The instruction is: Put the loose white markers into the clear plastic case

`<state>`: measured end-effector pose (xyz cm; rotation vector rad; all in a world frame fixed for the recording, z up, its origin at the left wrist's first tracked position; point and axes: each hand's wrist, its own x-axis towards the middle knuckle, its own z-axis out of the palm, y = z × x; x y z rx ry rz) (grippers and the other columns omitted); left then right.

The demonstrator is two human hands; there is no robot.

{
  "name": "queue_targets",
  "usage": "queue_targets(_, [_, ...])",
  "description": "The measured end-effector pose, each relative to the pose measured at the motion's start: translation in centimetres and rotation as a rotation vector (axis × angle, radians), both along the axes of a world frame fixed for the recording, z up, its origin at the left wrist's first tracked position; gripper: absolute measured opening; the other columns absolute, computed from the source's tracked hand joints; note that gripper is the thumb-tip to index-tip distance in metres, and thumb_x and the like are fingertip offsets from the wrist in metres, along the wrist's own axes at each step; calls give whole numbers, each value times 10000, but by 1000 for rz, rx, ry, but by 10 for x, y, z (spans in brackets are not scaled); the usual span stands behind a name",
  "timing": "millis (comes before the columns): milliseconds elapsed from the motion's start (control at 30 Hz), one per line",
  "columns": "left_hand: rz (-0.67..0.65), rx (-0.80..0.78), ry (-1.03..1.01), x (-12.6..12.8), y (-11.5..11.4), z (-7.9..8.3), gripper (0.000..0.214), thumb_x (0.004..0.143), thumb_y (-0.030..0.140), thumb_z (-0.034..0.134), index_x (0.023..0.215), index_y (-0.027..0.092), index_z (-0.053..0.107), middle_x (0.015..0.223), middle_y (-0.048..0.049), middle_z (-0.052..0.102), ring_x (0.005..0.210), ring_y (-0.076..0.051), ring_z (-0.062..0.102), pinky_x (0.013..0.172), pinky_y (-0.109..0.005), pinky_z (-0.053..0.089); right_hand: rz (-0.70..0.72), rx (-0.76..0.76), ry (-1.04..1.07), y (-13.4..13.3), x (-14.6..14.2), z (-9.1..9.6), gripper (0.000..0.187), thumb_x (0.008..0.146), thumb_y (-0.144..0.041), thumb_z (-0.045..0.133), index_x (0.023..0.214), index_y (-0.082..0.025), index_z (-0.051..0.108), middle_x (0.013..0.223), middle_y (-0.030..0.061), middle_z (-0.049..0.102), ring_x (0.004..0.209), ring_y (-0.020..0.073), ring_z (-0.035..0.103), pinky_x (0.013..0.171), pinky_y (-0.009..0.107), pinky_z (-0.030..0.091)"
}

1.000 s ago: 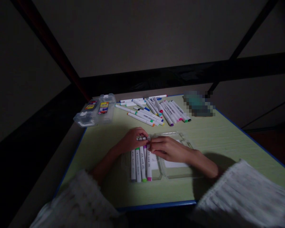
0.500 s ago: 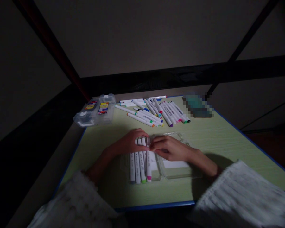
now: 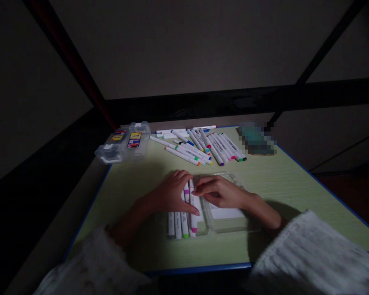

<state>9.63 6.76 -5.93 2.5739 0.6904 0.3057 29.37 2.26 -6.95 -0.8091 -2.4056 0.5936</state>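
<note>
A clear plastic marker case (image 3: 230, 230) lies opened out on the table before me. In its left half, several white markers (image 3: 178, 227) rest side by side. A pink-ended marker (image 3: 193, 219) lies at the right of that row, over another marker. My left hand (image 3: 174, 194) spreads across the upper part of the row, thumb apart from the fingers, the thumb reaching over the pink-ended marker. My right hand (image 3: 217, 191) is closed in a pinch at that marker's right side, near its upper end. The fingertips partly hide the contact.
Several loose white markers (image 3: 187, 153) with coloured ends lie across the far side of the table (image 3: 283, 196). A clear case with handles and labels (image 3: 140, 149) sits at the far left. A blurred phone-like object (image 3: 256, 139) lies at the far right.
My left thumb has moved down along the pink-ended marker, and the left hand now covers more of the row's upper ends. My right hand has hardly moved.
</note>
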Motion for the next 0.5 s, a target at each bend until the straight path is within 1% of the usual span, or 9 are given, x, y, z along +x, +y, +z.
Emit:
queue_targets(267, [7,23,-5,3,0,-4,703,477,581,717,1000,180,473,1037,-72,507,980,-252,449,864,-378,356,-22,1,3,0,1,0,261,762,-64,478,924,-152,663,909,60,563,802,129,549,714,261,454])
queue_targets(500, [13,39,23,3,-3,-2,701,480,576,717,1000,185,456,1073,-84,495,1010,-270,439,876,-395,351,-22,9,-15,1,0,1,267,765,-69,470,920,-161,666,880,53,550,776,124,539,694,254,446])
